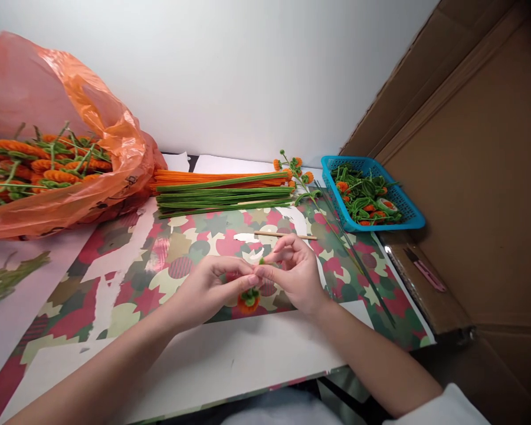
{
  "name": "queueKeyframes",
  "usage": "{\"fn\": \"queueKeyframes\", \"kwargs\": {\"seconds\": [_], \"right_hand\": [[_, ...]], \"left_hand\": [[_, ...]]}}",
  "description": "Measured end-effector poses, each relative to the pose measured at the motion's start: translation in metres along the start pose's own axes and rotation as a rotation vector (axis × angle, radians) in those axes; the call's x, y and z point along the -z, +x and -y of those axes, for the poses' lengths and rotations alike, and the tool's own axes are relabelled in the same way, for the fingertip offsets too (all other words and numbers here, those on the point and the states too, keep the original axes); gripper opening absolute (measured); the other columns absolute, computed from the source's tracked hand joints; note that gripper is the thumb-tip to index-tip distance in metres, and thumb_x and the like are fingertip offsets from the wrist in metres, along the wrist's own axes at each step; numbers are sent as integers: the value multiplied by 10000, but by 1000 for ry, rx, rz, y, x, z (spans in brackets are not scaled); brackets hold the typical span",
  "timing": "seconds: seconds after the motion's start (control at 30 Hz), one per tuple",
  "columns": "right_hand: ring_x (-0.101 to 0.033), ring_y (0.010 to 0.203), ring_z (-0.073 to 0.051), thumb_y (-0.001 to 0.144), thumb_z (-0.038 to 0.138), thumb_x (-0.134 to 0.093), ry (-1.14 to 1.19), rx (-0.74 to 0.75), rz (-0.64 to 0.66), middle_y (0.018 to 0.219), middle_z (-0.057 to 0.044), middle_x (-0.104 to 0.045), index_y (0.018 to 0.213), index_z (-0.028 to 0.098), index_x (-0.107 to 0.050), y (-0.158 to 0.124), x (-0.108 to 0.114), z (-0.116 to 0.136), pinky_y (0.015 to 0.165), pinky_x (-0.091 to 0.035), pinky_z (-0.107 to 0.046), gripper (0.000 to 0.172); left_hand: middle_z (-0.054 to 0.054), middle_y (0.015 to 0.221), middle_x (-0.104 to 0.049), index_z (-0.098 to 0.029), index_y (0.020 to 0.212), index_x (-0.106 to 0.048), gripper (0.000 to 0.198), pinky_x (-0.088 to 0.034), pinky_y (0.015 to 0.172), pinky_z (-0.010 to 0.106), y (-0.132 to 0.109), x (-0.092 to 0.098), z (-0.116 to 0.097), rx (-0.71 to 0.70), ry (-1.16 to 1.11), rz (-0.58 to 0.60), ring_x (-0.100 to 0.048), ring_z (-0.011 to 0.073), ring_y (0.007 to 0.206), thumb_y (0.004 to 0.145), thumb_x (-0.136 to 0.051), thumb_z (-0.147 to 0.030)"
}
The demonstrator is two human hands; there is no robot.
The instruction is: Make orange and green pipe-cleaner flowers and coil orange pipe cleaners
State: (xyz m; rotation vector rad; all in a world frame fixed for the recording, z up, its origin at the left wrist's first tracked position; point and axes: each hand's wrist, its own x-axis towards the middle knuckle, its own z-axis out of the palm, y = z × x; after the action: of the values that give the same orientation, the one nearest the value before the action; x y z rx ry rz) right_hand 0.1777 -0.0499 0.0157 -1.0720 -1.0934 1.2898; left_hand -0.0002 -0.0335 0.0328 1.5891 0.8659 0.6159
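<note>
Both hands meet over the middle of the patterned table cover (128,277). My left hand (215,289) pinches a small orange and green pipe-cleaner flower (249,300) that hangs just below its fingertips. My right hand (294,268) has its fingers closed on the green top of the same piece, fingertip to fingertip with the left. A thin wooden stick (285,235) lies on the table just beyond the hands.
A bundle of green and orange pipe cleaners (223,192) lies at the back. An orange plastic bag (62,147) of finished pieces sits at left. A blue basket (371,192) with small parts stands at right, beside a cardboard wall (482,165). A finished stem (298,174) rests near the basket.
</note>
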Motion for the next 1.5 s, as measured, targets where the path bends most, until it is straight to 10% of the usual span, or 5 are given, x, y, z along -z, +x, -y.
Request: {"fn": "queueKeyframes", "kwargs": {"seconds": [0.17, 0.6, 0.97, 1.23, 1.5], "right_hand": [[-597, 515, -113, 577, 225, -857, 50, -33, 67, 607, 68, -678, 787, 244, -494, -1, -2, 2, 508, -483, -237, 420], [-710, 716, -180, 636, 187, -799, -172, 66, -44, 672, 35, -702, 780, 229, -531, 2, -2, 4, 656, -535, -281, 306], [-671, 603, -142, 649, 233, -810, -58, -12, 78, 650, 46, -718, 831, 240, -522, 3, 4, 2, 624, -507, -274, 341], [-681, 642, -152, 650, 282, -818, -76, 7, -11, 681, 33, -715, 785, 237, -497, 2, 2, -1, 651, -513, -282, 352], [-651, 539, -128, 584, 247, -852, 64, -69, 86, 636, 62, -708, 799, 243, -481, 3, 1, 5, 578, -510, -261, 429]], "left_hand": [[48, 769, -701, -172, 807, -729, 282, -450, 569, 218, 0, 7, -2, 75, -141, 216, -573, 126, 637, 886, -556, -381], [17, 713, -744, -186, 740, -759, 217, -467, 542, 213, -2, -7, 1, 47, 212, -279, -621, 145, 617, 795, -662, -372], [48, 762, -725, -169, 786, -722, 344, -465, 602, 231, -1, 12, -3, 127, -67, 223, -603, 138, 668, 910, -511, -411], [17, 631, -674, -169, 702, -718, 211, -423, 575, 240, 1, -3, 0, -31, 285, -250, -566, 133, 597, 773, -690, -366], [33, 684, -694, -166, 740, -720, 337, -410, 519, 204, 1, 11, -2, 129, -112, 252, -526, 98, 558, 898, -531, -396]]}}
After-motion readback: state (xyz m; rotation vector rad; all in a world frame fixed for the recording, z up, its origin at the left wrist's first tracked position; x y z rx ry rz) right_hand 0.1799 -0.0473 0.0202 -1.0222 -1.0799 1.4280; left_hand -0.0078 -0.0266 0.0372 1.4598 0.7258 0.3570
